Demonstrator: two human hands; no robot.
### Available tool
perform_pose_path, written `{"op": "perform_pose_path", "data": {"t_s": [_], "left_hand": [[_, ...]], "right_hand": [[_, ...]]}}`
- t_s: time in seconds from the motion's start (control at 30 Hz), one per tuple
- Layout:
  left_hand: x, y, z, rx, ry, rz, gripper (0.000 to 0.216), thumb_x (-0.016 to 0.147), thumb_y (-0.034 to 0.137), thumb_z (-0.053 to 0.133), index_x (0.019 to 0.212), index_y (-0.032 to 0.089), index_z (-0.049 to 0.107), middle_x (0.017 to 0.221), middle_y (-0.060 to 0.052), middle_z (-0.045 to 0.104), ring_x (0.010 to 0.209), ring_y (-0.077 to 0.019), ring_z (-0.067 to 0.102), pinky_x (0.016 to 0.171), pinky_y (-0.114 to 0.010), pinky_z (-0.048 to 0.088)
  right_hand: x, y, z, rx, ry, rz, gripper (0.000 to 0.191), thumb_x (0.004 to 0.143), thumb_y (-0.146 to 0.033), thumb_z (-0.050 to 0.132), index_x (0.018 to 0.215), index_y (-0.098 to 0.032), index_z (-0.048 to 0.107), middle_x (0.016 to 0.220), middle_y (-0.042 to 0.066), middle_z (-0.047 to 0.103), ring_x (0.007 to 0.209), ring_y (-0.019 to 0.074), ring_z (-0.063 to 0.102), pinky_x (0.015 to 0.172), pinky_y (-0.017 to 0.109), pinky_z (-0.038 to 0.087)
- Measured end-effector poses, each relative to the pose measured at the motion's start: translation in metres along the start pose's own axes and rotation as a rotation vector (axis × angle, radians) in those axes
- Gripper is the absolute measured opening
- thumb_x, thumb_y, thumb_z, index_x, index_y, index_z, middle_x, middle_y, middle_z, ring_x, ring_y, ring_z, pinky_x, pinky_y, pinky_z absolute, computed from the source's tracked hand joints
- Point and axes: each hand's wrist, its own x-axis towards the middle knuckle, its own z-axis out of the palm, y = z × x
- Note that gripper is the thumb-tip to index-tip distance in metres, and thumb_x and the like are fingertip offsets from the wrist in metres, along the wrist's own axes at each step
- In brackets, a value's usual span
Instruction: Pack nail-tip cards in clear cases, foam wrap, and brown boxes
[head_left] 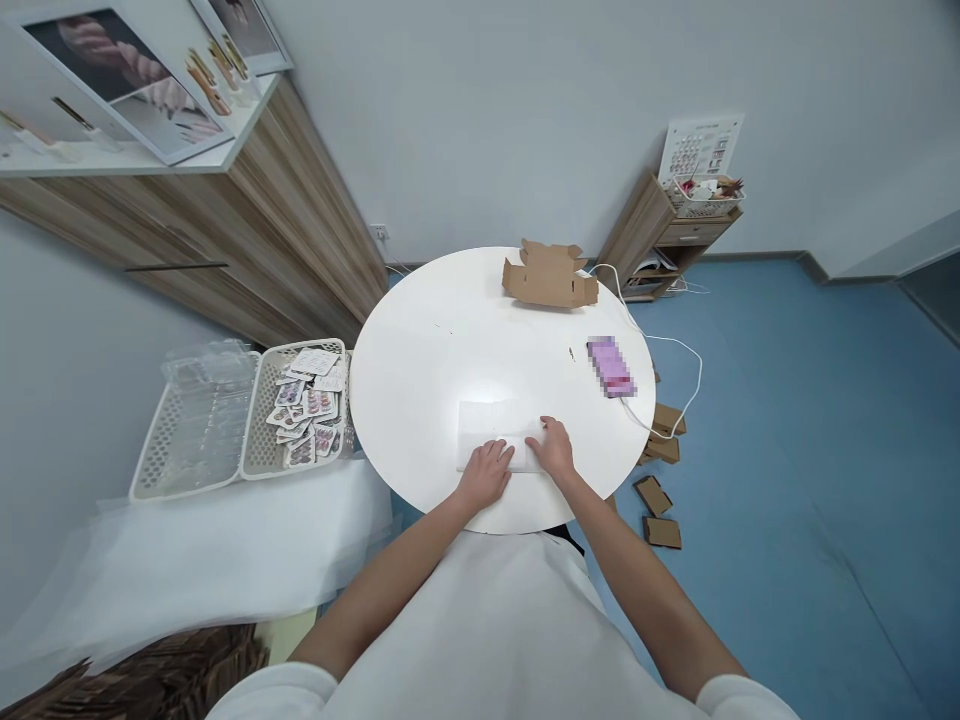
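A flat white sheet or thin white packet [491, 425] lies on the round white table [435, 350] near its front edge. My left hand [486, 473] rests on the sheet's near left part, fingers spread flat. My right hand [553, 447] lies on its near right corner, fingers stretched and pressing down. Neither hand grips anything that I can make out.
An unfolded brown cardboard box [550, 275] sits at the table's far side. A pink phone [610, 366] with a white cable [686, 370] lies to the right. Two white baskets [240, 415] with packets stand left. Cardboard pieces [660, 500] litter the blue floor.
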Motion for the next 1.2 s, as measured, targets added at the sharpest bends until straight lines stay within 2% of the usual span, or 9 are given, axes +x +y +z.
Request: {"op": "perform_pose_path", "data": {"t_s": [0.13,0.27,0.37,0.47,0.63,0.73,0.9,1.07,1.2], "left_hand": [[-0.002,-0.003,0.003,-0.052,0.030,-0.001,0.043,0.079,0.028,0.043,0.121,0.022,0.037,0.124,-0.009,0.042,0.113,-0.0251,0.035,0.090,-0.040,0.034],[-0.003,-0.005,0.003,-0.075,0.035,0.003,0.046,0.078,0.028,0.044,0.122,0.020,0.036,0.125,-0.010,0.040,0.115,-0.0251,0.033,0.092,-0.040,0.033],[-0.004,-0.007,0.001,-0.054,-0.007,0.022,0.050,0.077,0.030,0.046,0.124,0.019,0.034,0.127,-0.010,0.039,0.117,-0.0257,0.032,0.093,-0.039,0.032],[-0.004,-0.007,-0.002,-0.011,-0.047,0.041,0.055,0.074,0.030,0.049,0.126,0.020,0.033,0.129,-0.010,0.037,0.118,-0.0266,0.032,0.093,-0.039,0.031],[-0.005,-0.004,0.000,0.049,-0.082,0.024,0.062,0.073,0.034,0.050,0.129,0.020,0.028,0.133,-0.011,0.033,0.122,-0.0280,0.028,0.094,-0.042,0.029],[-0.006,-0.002,0.002,0.061,-0.112,0.008,0.062,0.075,0.037,0.046,0.130,0.019,0.025,0.136,-0.011,0.029,0.124,-0.0278,0.024,0.095,-0.042,0.027],[-0.008,-0.004,0.002,0.022,-0.128,0.002,0.063,0.076,0.037,0.045,0.131,0.020,0.023,0.138,-0.010,0.026,0.126,-0.0272,0.019,0.096,-0.042,0.024],[-0.010,-0.001,0.006,-0.037,-0.089,0.005,0.062,0.075,0.038,0.045,0.131,0.019,0.025,0.137,-0.012,0.028,0.125,-0.0285,0.022,0.097,-0.042,0.023],[-0.011,0.005,0.013,-0.101,-0.050,-0.020,0.063,0.074,0.037,0.047,0.130,0.018,0.026,0.137,-0.013,0.028,0.125,-0.0294,0.022,0.098,-0.044,0.021]], "right_hand": [[-0.030,0.012,0.005,0.019,0.126,0.030,0.058,0.075,-0.036,0.047,0.125,-0.015,0.029,0.119,0.015,0.042,0.113,0.0274,0.040,0.088,0.041,0.037],[-0.056,0.025,0.025,0.146,0.134,0.129,0.066,0.072,-0.037,0.050,0.128,-0.016,0.022,0.119,0.017,0.042,0.107,0.0261,0.046,0.081,0.039,0.043],[-0.055,0.026,0.034,0.257,0.151,0.190,0.069,0.069,-0.035,0.052,0.128,-0.016,0.022,0.116,0.017,0.045,0.097,0.0240,0.053,0.071,0.035,0.046],[-0.042,0.020,0.030,0.344,0.123,0.177,0.064,0.067,-0.032,0.055,0.124,-0.017,0.031,0.104,0.014,0.054,0.086,0.0213,0.057,0.065,0.032,0.046],[-0.027,0.003,0.013,0.209,-0.119,0.360,0.035,0.062,-0.034,0.056,0.093,-0.018,0.056,0.089,0.008,0.061,0.083,0.0221,0.058,0.070,0.035,0.043],[-0.027,-0.006,0.008,0.233,-0.134,0.332,0.032,0.064,-0.034,0.054,0.092,-0.018,0.056,0.094,0.007,0.061,0.086,0.0196,0.058,0.072,0.030,0.044],[-0.035,-0.008,0.007,0.314,-0.031,0.350,0.032,0.068,-0.035,0.049,0.094,-0.017,0.054,0.090,0.007,0.061,0.078,0.0176,0.058,0.062,0.026,0.045],[-0.040,-0.011,0.000,0.306,-0.069,0.332,0.025,0.073,-0.035,0.040,0.080,-0.017,0.055,0.076,0.006,0.061,0.064,0.0154,0.055,0.052,0.025,0.043],[-0.041,-0.022,-0.003,0.237,-0.153,0.206,0.020,0.072,-0.034,0.044,0.078,-0.018,0.055,0.078,0.003,0.059,0.065,0.0138,0.054,0.058,0.024,0.044]]}}
